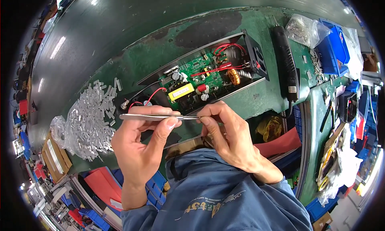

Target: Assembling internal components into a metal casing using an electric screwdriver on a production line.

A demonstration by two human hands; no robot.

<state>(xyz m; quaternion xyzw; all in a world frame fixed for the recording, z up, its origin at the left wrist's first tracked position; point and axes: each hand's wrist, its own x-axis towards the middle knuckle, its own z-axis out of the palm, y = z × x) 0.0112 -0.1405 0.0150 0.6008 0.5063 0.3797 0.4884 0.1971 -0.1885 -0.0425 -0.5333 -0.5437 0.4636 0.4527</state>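
Note:
My left hand grips a pair of metal tweezers between thumb and fingers, with the tips pointing right. At those tips, my right hand pinches with thumb and forefinger; whatever small thing lies between them is too hidden to name. Just beyond both hands lies an open black metal case. Inside it sits a green circuit board with a yellow transformer, a copper-wound coil and red wires. A black cable and a red one come out at the case's left end.
A heap of small silvery metal pieces covers the bench at left, beside a cardboard box. A black electric screwdriver lies right of the case. Farther right are a plastic bag and blue bins.

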